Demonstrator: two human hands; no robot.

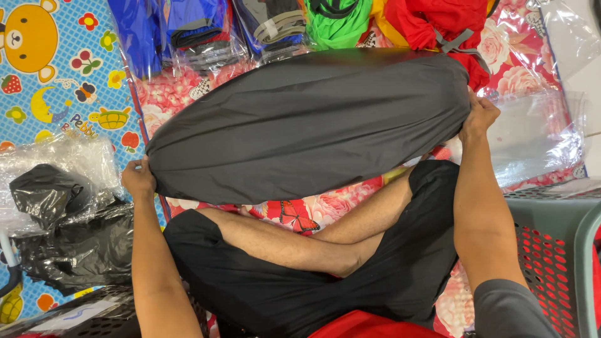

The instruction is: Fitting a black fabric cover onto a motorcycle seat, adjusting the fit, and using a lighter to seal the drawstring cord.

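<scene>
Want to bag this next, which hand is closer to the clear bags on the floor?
Right, probably. The right hand grips the dark cloth beside the flat clear bags; the left hand is across the cloth.

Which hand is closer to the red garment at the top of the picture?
The right hand, gripping the dark grey cloth just below the red garment. The left hand holds the opposite end, far away.

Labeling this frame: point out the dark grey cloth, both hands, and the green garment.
dark grey cloth (307, 125): head view, middle of the stretched fabric.
left hand (138, 177): head view, back of hand.
right hand (479, 116): head view, knuckles.
green garment (338, 22): head view, folded front.
</scene>
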